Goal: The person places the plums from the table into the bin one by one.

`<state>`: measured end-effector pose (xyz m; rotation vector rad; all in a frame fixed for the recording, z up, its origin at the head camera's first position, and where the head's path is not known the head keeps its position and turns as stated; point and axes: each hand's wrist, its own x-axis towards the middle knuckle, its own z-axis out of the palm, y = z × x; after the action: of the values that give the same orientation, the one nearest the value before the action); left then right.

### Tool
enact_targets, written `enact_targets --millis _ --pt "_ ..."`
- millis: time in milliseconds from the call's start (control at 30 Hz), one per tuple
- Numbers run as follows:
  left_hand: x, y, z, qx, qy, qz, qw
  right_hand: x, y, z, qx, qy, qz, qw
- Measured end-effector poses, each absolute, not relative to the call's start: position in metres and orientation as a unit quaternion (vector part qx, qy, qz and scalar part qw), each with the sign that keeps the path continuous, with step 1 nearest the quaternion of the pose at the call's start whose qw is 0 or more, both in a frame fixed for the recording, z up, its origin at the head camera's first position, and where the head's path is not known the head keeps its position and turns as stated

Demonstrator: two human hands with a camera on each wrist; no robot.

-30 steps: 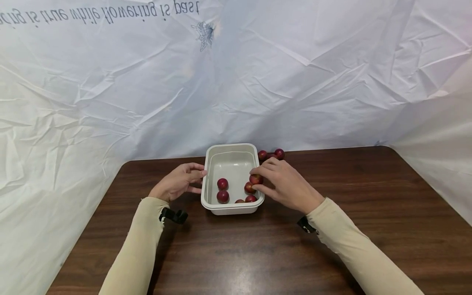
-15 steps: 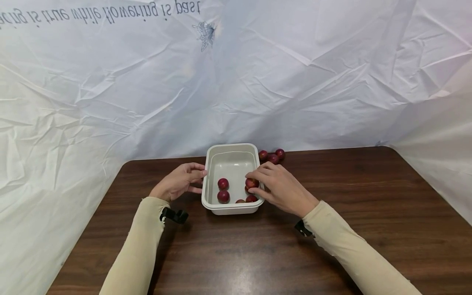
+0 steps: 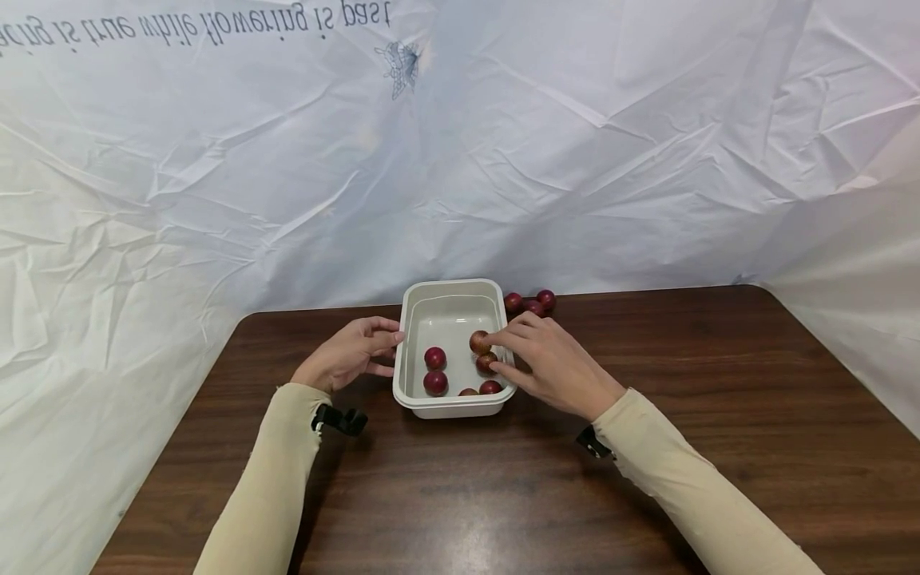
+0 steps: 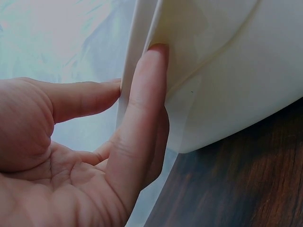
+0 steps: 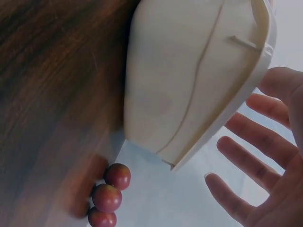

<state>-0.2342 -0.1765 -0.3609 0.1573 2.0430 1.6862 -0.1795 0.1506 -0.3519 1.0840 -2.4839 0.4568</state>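
In the head view, a light grey plastic tub (image 3: 460, 411) stands on the table with several dark red plums inside. My left hand (image 3: 350, 351) pinches its left rim, thumb on the edge and index finger (image 4: 149, 78) tucked beneath the lip. Over the right rim reaches my right hand (image 3: 553, 363), thumb and fingers spread apart. Just off its index fingertip is one mottled plum (image 3: 479, 343), with another plum (image 3: 486, 364) near the thumb tip. Two plums, one of them the nearer plum (image 3: 434, 383), sit at the tub's left side. The right wrist view shows the right fingers loosely extended beside the rim.
Three more plums (image 3: 533, 307) lie on the table behind the right hand, close to the far edge. A white wrinkled cloth (image 3: 618, 160) hangs behind and beside the dark wood table (image 3: 402, 495). Black straps (image 3: 338, 418) sit at the wrists.
My right hand has moved in over the tub, lowered the plum it held and let it go among the others. The left hand stays at the rim.
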Motion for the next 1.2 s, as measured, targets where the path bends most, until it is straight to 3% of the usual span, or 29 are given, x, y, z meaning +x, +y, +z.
enact_targets --millis 300,667,1200 --pt "-0.233 -0.178 -0.361 0.057 0.752 0.611 0.239 -0.183 0.159 -0.342 0.363 -0.896 0.167 0.196" --pt "-0.235 -0.177 -0.363 0.058 0.749 0.615 0.238 -0.197 0.169 -0.325 0.346 -0.892 0.167 0.239" --pt "-0.232 -0.176 -0.36 0.053 0.744 0.622 0.237 -0.231 0.18 -0.31 0.275 -0.909 0.232 0.209"
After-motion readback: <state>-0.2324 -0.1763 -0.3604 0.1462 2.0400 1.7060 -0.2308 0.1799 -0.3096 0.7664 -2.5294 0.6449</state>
